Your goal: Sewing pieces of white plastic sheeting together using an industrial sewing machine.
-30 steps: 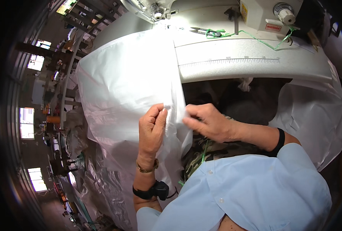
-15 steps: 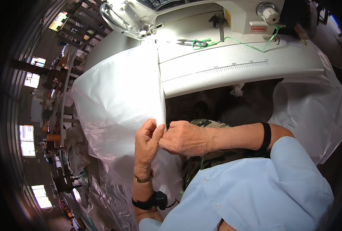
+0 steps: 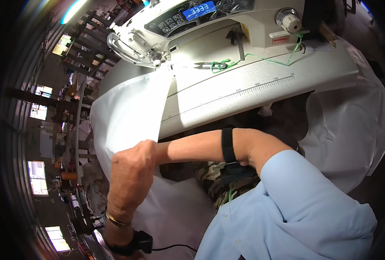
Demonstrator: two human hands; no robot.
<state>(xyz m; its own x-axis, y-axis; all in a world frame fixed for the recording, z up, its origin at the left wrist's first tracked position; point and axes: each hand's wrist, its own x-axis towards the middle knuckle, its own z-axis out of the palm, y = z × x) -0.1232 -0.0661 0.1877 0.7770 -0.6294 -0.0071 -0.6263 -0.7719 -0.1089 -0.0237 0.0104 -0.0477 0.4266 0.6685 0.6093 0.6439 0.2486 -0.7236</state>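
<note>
A large white sheet [image 3: 127, 115], thin and slightly shiny, runs from under the needle area of a sewing machine [image 3: 210, 37] down toward me. My left hand [image 3: 131, 180] is closed on the edge of the sheet, in front of my body on the left. Reaching across from the right, my right hand [image 3: 145, 149] is closed at the same edge, pressed against the left one. Its fingers are largely hidden. Below both hands, more of the white sheet hangs over my lap.
Thread snips [image 3: 205, 66] with green cord lie on the machine bed [image 3: 227, 97], which bears a ruler scale. Another stretch of white sheet [image 3: 346, 134] hangs at the right. Cluttered shelving [image 3: 77, 125] stands far left.
Both hands have moved left along with the sheet's near edge, and the right arm now stretches farther across. My view has shifted, bringing the machine's lit display into the picture.
</note>
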